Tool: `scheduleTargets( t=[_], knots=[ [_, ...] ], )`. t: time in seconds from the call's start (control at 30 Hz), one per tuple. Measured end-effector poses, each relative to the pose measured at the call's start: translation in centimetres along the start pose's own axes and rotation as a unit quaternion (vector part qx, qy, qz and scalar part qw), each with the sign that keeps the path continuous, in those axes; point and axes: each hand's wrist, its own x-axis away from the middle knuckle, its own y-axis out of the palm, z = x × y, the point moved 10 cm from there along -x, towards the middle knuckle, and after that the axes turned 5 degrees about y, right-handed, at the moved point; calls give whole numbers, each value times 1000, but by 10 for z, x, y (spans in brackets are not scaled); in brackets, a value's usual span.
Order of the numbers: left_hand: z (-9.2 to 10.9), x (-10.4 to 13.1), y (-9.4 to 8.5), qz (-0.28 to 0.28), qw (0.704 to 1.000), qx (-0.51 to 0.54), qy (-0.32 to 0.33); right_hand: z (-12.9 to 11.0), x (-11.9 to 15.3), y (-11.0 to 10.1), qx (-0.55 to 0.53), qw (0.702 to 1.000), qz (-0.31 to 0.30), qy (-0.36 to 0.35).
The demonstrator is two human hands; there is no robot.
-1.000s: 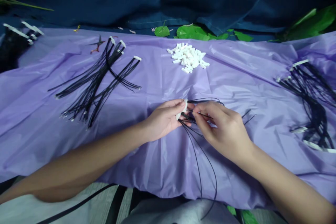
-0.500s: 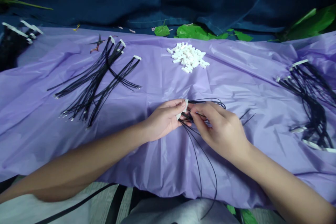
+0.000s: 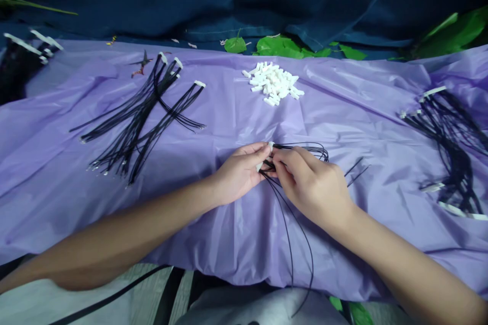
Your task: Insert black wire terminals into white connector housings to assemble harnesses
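Observation:
Between thumb and fingers, my left hand point(image 3: 241, 171) grips a white connector point(image 3: 260, 166) from which several black wires point(image 3: 301, 148) run out to the right. Close against the connector's wire side, my right hand point(image 3: 310, 180) pinches with thumb and forefinger. A thin black wire appears to be in that pinch, though the fingertips hide most of it. Two wires point(image 3: 292, 244) hang in loose curves below the hands toward the cloth's near edge. Past the right hand, two wire ends point(image 3: 357, 175) stick out over the cloth.
Loose white connectors point(image 3: 273, 83) lie heaped beyond the hands. Wired connector bundles point(image 3: 143, 111) rest at the left, with small cutters point(image 3: 142, 64) behind them. More wire harnesses point(image 3: 453, 152) lie at the right. A wrinkled purple cloth point(image 3: 224, 111) covers the table. Green leaves point(image 3: 280, 46) line the back edge.
My right hand has shifted slightly left, and its pinched fingertips are now closer to the connector. My left hand keeps its grip almost unmoved.

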Motion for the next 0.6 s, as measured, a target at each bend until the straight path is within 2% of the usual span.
scheduleTargets(
  t=[0.27, 0.43, 0.5, 0.6],
  knots=[
    [3, -1, -1, 11, 1000, 7, 16, -4, -1, 3, 38, 999, 7, -9],
    [5, 1, -3, 11, 1000, -20, 0, 1, -3, -3, 31, 999, -11, -11],
    [6, 2, -6, 19, 1000, -22, -7, 2, -1, -12, 29, 999, 1, -37],
    [8, 2, -11, 48, 999, -20, -6, -6, 6, -29, 42, 990, 42, -124]
  ],
)
